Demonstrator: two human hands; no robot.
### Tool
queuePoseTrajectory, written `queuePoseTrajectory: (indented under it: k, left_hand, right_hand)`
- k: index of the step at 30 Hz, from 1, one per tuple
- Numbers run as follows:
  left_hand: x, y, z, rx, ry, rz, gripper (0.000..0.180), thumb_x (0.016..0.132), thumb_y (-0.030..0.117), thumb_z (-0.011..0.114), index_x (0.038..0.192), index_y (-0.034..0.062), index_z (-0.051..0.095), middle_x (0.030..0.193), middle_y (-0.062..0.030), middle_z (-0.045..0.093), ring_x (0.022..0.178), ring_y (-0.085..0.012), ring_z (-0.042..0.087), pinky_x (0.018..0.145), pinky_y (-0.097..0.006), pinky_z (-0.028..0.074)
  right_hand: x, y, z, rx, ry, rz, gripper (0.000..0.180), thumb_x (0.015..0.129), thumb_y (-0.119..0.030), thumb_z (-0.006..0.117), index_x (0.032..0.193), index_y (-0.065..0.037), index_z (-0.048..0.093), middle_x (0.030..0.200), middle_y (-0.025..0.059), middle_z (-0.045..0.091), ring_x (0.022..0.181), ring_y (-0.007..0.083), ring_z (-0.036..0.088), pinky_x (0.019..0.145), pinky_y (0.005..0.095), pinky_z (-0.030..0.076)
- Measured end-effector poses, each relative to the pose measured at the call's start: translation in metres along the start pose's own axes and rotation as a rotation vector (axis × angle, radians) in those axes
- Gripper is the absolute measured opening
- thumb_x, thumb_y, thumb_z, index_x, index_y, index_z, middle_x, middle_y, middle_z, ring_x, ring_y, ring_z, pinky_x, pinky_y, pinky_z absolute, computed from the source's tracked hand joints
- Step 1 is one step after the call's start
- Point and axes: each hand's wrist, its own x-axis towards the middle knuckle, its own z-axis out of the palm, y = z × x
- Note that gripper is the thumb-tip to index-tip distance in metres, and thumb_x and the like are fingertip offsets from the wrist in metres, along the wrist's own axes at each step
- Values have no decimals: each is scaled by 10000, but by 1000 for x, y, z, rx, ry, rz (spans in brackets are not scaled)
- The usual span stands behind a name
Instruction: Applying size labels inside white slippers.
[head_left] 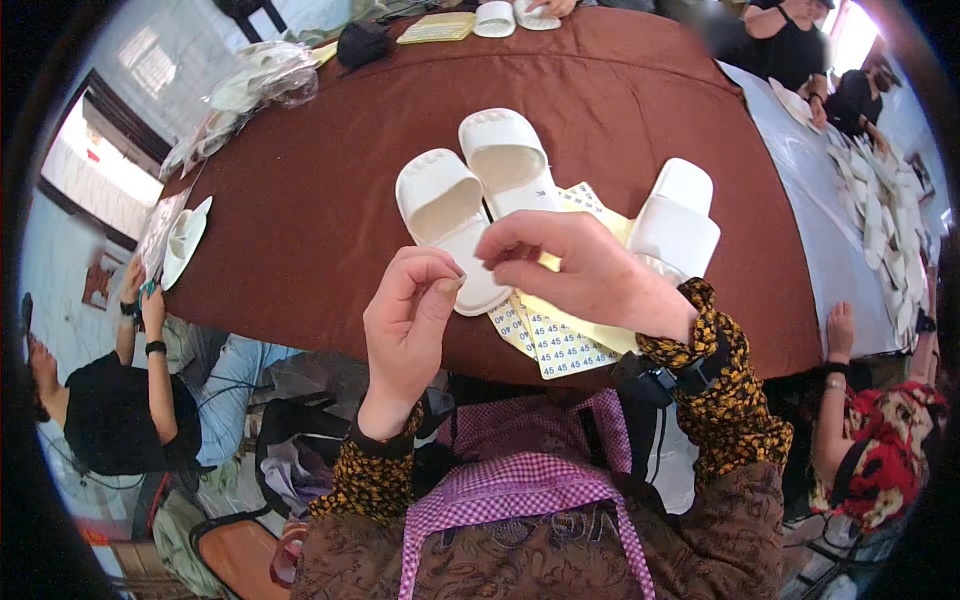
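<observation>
Together, both hands raised, left hand (pixel 405 325) pinching, right hand (pixel 580 270) fingertips curled

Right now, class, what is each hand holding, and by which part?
Both hands, left hand and right hand, pinch fingertips together above the yellow sheets of small number stickers; anything held is too small to tell.

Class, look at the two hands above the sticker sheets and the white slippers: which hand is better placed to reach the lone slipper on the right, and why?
Probably the right hand. It hovers over the sticker sheets, next to the lone white slipper. The left hand is pinched nearer the slipper pair, further away.
</observation>
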Motion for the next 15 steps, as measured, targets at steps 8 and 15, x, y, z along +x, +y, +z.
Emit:
queuePoseTrajectory:
  k: [8, 15]
  left_hand:
    - [-12, 1, 3, -107, 30, -25, 49, 960, 36, 538, 977, -9, 548, 984, -38, 546, 890, -86, 512, 792, -216, 421]
    - [-15, -6, -2, -106, 40, -73, 63, 962, 30, 513, 987, -10, 554, 988, -25, 545, 895, -89, 507, 814, -228, 415]
  right_hand:
    - [-3, -17, 20, -61, 4, 20, 150, 866, -47, 642, 1001, 16, 623, 858, 68, 658, 779, 120, 622, 708, 271, 511]
    - [3, -8, 25, -135, 7, 5, 128, 855, -73, 636, 956, 5, 627, 812, 115, 653, 745, 207, 641, 676, 319, 510]
